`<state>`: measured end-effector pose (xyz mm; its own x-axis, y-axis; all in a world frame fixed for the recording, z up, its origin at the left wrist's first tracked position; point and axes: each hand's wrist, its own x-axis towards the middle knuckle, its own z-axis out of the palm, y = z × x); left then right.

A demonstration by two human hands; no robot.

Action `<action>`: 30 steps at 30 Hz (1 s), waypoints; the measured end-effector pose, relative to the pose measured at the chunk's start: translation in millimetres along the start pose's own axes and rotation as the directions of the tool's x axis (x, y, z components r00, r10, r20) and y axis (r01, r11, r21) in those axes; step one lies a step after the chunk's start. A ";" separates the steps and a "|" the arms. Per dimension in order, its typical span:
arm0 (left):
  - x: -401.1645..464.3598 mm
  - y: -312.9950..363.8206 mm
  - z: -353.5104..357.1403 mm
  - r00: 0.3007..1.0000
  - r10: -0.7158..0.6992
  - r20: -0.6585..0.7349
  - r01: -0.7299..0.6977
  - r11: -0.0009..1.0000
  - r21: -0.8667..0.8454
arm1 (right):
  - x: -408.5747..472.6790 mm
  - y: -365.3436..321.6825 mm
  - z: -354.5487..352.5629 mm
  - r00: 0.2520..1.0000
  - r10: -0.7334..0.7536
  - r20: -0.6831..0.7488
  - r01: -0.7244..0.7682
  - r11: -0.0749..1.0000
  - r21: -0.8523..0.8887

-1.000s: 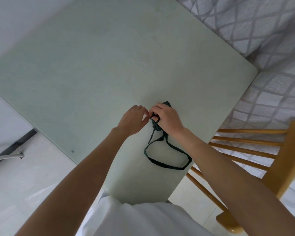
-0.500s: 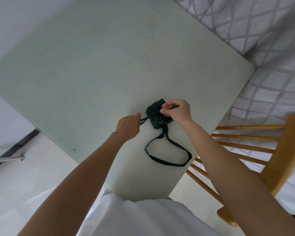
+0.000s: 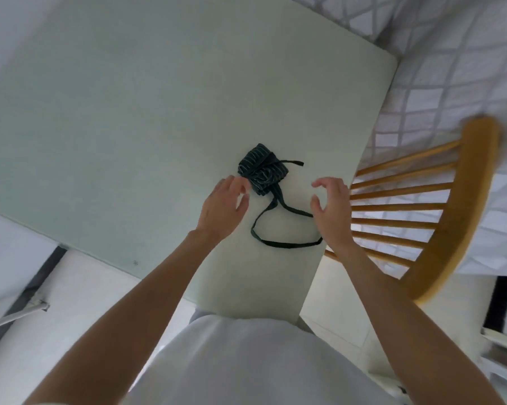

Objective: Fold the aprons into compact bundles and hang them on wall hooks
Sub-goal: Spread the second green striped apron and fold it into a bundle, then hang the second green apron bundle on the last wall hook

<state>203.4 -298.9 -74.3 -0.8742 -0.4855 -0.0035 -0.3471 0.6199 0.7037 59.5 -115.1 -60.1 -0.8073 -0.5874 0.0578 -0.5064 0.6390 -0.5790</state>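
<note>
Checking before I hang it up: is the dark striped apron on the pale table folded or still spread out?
Folded: the dark striped apron sits as a small tied bundle, its strap loop trailing on the pale table.

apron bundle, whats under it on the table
The apron bundle lies on the bare table, its strap loop trailing toward the person. What sits beneath the bundle itself is covered. Neither hand holds it.

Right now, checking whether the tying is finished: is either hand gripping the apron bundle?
No: the left hand and right hand are both open beside the striped apron bundle, holding nothing.
</note>
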 end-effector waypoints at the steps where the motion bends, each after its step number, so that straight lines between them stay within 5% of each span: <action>1: -3.3 6.6 5.0 0.987 0.122 0.102 -0.122 0.992 0.001 | -15.2 8.7 -1.8 0.998 -0.044 0.039 0.047 0.995 -0.084; 3: -13.1 21.3 21.1 0.877 0.269 0.399 -0.295 0.956 0.005 | -44.9 25.0 -3.8 0.962 -0.119 0.246 0.167 0.969 -0.182; 5: -26.5 30.4 41.4 0.748 0.255 0.613 -0.396 0.912 0.104 | -69.9 37.8 -1.8 0.884 -0.163 0.438 0.315 0.900 -0.302; 7: -39.9 31.0 58.1 0.702 0.173 0.691 -0.446 0.863 0.237 | -83.4 47.9 0.0 0.844 -0.167 0.509 0.386 0.848 -0.362; 9: -51.1 31.2 66.9 0.728 0.134 0.672 -0.422 0.860 0.286 | -81.4 52.6 -7.4 0.832 -0.223 0.508 0.441 0.822 -0.361; 13: -66.6 39.1 54.0 0.851 0.090 0.517 -0.222 0.954 0.201 | -55.5 34.1 -30.0 0.812 -0.322 0.486 0.452 0.874 -0.176; 18: -74.8 59.5 6.7 0.993 -0.093 0.076 0.085 0.992 0.096 | -10.4 -27.7 -67.9 0.774 -0.401 0.490 0.418 0.905 0.081; 24: -73.4 81.7 -74.8 0.934 -0.212 -0.286 0.171 0.972 -0.163 | 24.8 -121.5 -84.8 0.793 -0.531 0.297 0.474 0.845 0.245; 30: -86.0 103.1 -160.5 0.887 -0.158 -0.434 0.023 0.954 -0.300 | 26.1 -216.7 -97.8 0.754 -0.590 0.287 0.393 0.757 0.522</action>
<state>297.3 -292.2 112.5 -0.5735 -0.7958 0.1943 -0.2489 0.3953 0.8842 118.5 -220.3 146.4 -0.2229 -0.9630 0.1516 -0.5426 -0.0067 -0.8400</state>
